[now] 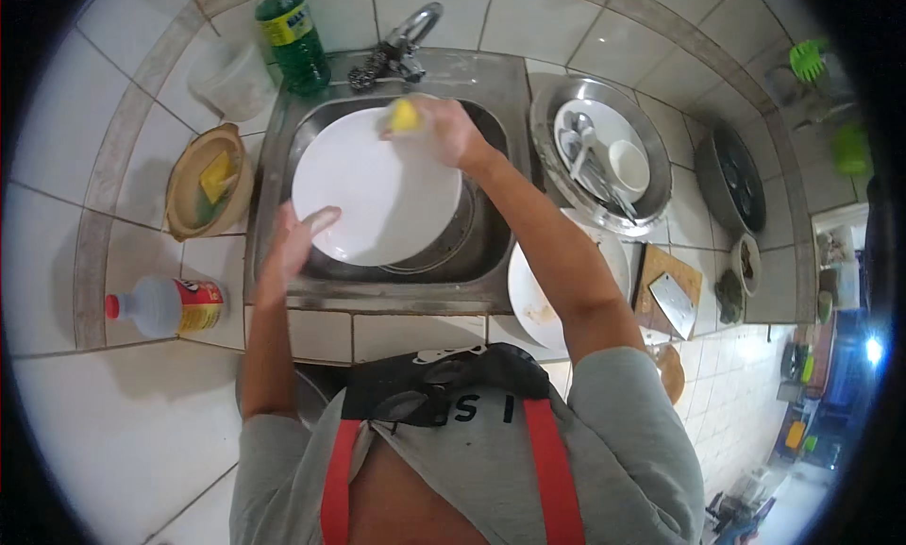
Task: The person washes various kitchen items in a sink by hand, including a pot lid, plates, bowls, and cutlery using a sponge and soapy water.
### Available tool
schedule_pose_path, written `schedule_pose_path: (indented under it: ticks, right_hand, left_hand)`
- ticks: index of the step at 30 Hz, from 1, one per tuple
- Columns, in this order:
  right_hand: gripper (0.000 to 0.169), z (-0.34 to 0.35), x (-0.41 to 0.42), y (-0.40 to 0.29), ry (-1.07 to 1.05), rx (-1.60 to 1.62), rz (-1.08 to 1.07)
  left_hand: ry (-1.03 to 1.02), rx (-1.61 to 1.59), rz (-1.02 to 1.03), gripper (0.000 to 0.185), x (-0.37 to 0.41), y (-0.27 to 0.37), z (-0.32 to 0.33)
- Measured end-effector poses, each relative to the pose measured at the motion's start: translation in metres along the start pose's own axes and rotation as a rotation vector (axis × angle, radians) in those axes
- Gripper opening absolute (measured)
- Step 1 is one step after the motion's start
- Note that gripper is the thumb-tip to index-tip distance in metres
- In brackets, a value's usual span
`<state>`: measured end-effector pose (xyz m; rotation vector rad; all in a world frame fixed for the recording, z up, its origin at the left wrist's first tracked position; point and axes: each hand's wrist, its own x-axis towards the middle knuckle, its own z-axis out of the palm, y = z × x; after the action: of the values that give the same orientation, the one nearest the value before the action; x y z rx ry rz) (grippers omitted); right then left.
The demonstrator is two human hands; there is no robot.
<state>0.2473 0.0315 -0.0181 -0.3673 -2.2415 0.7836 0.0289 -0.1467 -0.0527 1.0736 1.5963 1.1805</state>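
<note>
A large white plate [375, 191] is held over the steel sink basin [488, 255]. My left hand [294, 237] grips its lower left rim, thumb on top. At the plate's upper right edge, my right hand [446, 131], blurred, holds a yellow sponge [405, 115]. Behind the hands stands a chrome faucet [414, 32], with a metal scourer [364, 74] beside it. Under the plate, part of a round item shows in the basin. A brown oval dish [244, 180] at the left holds another yellow sponge [217, 178].
Left of the basin are a green liquid bottle [294, 42], a translucent tub [233, 81] and a lying bottle [159, 306]. On the right are a metal bowl [541, 131] of dishes and utensils, stained white plates [534, 290], a cleaver [672, 304] on a wooden board [648, 297] and a dark pan [729, 180].
</note>
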Motion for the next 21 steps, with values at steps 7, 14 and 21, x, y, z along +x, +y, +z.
schedule_pose_path:
  ticks: [7,14,21]
  right_hand:
    - [0.025,0.005,0.029,-0.035,-0.18,-0.341,-0.239]
    - [0.034,-0.022,-0.033,-0.03,0.239,0.791,0.895]
    - [0.033,-0.026,-0.066,-0.056,0.298,-0.15,0.228]
  left_hand:
    - [0.001,0.646,0.196,0.035,0.019,0.056,0.015]
    - [0.245,-0.525,0.051,0.04,0.021,0.041,0.035]
    - [-0.284,-0.917,-0.229,0.049,0.018,0.02,0.036]
